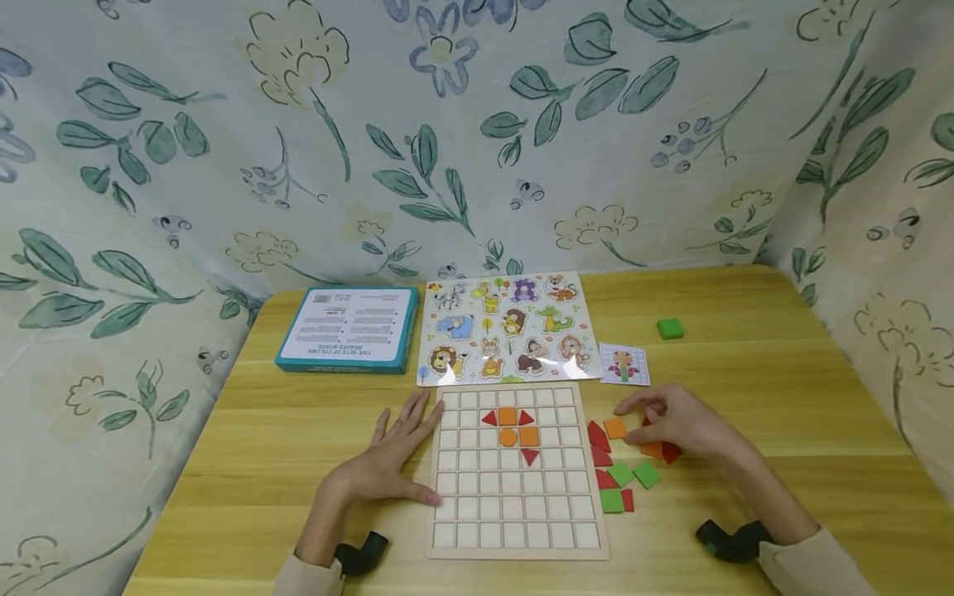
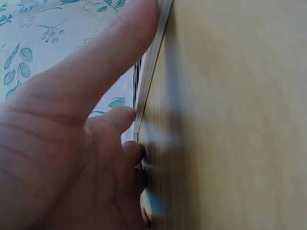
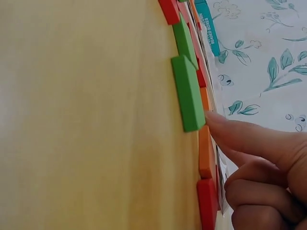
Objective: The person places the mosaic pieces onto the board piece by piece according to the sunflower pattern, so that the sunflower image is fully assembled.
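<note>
A wooden grid board (image 1: 514, 497) lies in the middle of the table, with red triangles, orange squares and an orange circle (image 1: 508, 437) set in its upper rows. My left hand (image 1: 395, 459) lies flat on the table, its fingers straight against the board's left edge (image 2: 151, 62). My right hand (image 1: 674, 422) rests over loose pieces to the right of the board. Its fingers are loosely curled, and one fingertip (image 3: 211, 117) touches the edge where a green piece (image 3: 188, 93) meets an orange piece (image 3: 206, 153). An orange square (image 1: 615, 428) lies by the thumb.
Red and green loose pieces (image 1: 619, 488) lie below the right hand. A lone green square (image 1: 670, 329) sits at the back right. Behind the board are an animal puzzle (image 1: 508, 327), a small pattern card (image 1: 624, 364) and a blue box (image 1: 346, 327). Floral cloth walls surround the table (image 1: 782, 372).
</note>
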{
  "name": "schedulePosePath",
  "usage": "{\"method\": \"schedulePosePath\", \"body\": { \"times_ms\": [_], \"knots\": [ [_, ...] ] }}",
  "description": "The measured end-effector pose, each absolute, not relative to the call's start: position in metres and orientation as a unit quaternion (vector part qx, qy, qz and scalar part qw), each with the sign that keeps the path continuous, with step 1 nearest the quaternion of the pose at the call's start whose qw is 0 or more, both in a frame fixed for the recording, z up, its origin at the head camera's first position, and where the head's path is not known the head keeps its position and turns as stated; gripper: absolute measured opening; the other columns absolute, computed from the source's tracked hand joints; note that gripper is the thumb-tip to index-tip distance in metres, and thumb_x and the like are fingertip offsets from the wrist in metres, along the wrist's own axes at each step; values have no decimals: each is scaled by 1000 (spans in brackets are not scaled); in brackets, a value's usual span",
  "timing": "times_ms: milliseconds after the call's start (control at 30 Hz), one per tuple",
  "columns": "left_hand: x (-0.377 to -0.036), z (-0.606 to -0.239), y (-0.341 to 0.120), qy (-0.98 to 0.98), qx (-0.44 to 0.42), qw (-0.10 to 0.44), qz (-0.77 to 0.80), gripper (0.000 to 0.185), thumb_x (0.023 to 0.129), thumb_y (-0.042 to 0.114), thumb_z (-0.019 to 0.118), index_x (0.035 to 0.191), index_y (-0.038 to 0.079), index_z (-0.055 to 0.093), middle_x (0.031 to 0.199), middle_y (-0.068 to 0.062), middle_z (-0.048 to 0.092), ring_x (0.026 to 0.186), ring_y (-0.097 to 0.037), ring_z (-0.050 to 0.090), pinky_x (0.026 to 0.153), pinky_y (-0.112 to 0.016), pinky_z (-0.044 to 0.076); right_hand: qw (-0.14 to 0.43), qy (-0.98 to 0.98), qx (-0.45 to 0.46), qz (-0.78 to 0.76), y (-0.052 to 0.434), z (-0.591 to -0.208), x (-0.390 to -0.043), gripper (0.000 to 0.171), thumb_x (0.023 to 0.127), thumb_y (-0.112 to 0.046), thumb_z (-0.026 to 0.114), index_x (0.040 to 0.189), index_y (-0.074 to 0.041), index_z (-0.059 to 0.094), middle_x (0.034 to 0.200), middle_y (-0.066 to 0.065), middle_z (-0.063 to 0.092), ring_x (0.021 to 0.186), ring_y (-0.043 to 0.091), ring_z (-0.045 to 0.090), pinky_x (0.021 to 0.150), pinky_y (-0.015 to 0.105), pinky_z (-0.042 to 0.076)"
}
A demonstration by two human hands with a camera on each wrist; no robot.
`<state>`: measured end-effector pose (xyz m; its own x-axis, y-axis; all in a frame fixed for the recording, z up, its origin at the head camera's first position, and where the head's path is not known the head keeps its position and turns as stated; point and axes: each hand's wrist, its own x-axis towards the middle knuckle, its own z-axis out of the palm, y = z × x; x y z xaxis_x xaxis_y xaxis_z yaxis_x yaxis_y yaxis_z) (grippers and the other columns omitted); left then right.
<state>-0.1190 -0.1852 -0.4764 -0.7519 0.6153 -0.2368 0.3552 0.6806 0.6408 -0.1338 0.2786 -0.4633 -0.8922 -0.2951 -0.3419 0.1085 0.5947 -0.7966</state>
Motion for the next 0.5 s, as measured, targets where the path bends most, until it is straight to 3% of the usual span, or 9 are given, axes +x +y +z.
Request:
{"method": "schedulePosePath", "body": {
  "times_ms": [300,500],
  "knots": [
    [-119,-477,-185,890,271,222,291,128,78,52,87,168,14,4,173,-15,-18,160,-39,-18,122,-69,-19,182,885,-49,-426,273,-457,-131,29,87,-20,84,110,-5,76,64,-3,36,56,10,35,49,23,27],
    [-119,-475,-184,888,271,227,294,128,78,51,87,168,14,4,173,-15,-18,160,-39,-19,122,-69,-19,165,887,-54,-428,246,-446,-125,29,85,-27,86,110,-13,80,63,-4,33,53,9,31,47,22,25]
  ]
}}
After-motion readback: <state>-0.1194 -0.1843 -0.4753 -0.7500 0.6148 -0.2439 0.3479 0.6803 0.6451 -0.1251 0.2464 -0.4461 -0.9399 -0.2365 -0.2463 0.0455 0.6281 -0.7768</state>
